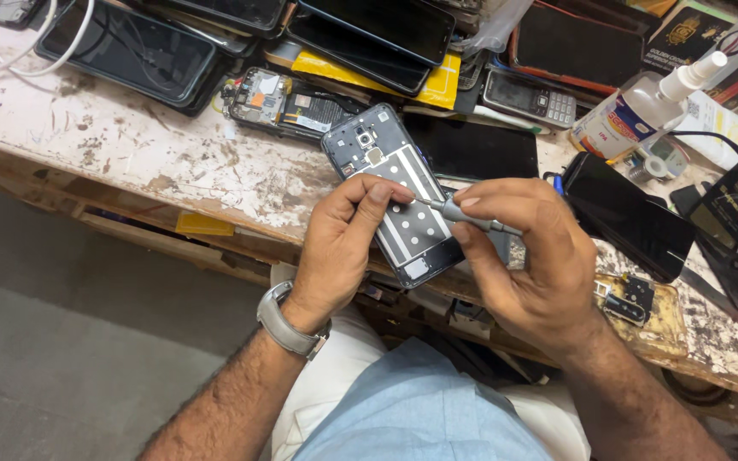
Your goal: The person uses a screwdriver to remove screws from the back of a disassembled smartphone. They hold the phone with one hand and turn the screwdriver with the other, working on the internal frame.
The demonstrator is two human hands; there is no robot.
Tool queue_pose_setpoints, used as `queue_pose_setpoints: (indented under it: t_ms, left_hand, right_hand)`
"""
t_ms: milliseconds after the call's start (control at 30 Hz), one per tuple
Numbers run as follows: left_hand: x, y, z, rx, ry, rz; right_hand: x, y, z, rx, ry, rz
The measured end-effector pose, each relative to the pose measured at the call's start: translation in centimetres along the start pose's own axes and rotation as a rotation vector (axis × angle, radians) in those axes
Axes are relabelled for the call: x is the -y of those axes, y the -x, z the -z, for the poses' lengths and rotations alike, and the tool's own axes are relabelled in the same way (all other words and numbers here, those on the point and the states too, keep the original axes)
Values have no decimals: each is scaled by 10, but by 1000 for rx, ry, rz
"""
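In the head view, an opened phone (397,195) is seen lying back-up at the near edge of the bench (130,149), its lower end overhanging slightly toward the person. The left hand (339,248) is curled over the phone's left side, thumb and forefinger pressed together on the inner plate, apparently to pin the body flat while it is worked. The right hand (527,260) is closed round a slim grey screwdriver (463,213), held pencil-fashion so the tip is brought to a spot by the left fingertips; whether the tip is seated in a screw cannot be told, since the fingers cover it. A grey watch (288,323) is worn on the left wrist. Just behind the phone lie a stripped circuit board (288,102) and a stack of dark screens (130,43); a black phone (629,218) lies at the right, and a spray bottle (642,107) stands beyond it. The crowded surface leaves little free room around the hands.
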State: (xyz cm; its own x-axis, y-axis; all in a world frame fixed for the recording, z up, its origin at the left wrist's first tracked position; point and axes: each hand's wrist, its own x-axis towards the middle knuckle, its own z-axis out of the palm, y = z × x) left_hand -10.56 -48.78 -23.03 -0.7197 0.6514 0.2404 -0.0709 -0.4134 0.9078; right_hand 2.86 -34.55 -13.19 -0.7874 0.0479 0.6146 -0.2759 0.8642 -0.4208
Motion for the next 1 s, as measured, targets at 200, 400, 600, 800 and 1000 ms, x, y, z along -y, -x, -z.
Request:
queue_pose_setpoints:
  t_ms: [200, 400, 600, 800, 1000]
  left_hand:
    - [4, 0, -3, 16, -16, -11]
    - [8, -5, -4, 14, -23, -12]
    - [14, -6, -3, 25, -4, 11]
    - [13, -3, 8, 27, -36, 2]
    - [12, -5, 12, 29, -49, -1]
  right_hand:
    - [-8, 2, -4, 22, -15, 7]
    - [-21, 4, -7, 41, -29, 13]
    - [-26, 5, -9, 51, -41, 17]
    - [-19, 5, -17, 33, -84, -26]
    - [-17, 1, -20, 39, -104, -50]
